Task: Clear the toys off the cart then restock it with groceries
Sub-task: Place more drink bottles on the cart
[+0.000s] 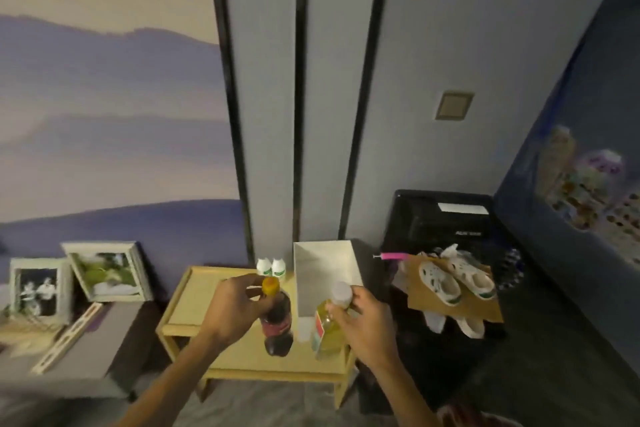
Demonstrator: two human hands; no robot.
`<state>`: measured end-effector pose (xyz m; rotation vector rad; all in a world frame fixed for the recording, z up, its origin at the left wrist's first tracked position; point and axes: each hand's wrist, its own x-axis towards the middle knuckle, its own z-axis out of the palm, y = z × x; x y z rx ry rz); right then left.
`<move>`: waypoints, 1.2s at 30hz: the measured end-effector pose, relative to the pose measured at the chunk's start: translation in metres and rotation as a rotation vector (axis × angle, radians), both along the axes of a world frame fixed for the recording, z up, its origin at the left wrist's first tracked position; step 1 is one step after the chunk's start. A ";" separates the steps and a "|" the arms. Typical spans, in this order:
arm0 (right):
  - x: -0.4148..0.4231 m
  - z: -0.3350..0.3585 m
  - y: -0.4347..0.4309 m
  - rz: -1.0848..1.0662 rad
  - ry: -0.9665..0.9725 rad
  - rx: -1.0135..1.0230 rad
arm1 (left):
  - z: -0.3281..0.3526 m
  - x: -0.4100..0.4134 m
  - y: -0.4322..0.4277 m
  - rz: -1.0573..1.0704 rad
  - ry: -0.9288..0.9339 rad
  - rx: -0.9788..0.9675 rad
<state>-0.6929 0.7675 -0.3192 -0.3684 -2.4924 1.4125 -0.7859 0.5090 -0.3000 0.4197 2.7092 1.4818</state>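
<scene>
Dark cola bottle point(277, 321) beside yellow-liquid bottle point(328, 331)

Box point(325, 274) right of bottles point(271, 267) on cart point(194, 305)

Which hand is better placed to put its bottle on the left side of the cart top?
Left. The left hand grips the cola bottle beside that side of the cart top; the right hand holds the yellow bottle farther right.

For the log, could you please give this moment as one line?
left hand grips cola bottle | right hand grips yellow bottle | both over cart
</scene>
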 end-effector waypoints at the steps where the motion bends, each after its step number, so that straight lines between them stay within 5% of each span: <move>1: -0.019 -0.001 -0.015 0.025 -0.016 0.012 | -0.001 -0.014 -0.019 0.018 0.012 -0.017; 13: -0.202 -0.036 -0.134 0.124 -0.046 -0.005 | -0.027 -0.151 -0.141 0.132 0.042 -0.061; 36: -0.394 -0.168 -0.184 -0.005 -0.335 0.024 | -0.157 -0.360 -0.125 0.068 -0.276 -0.278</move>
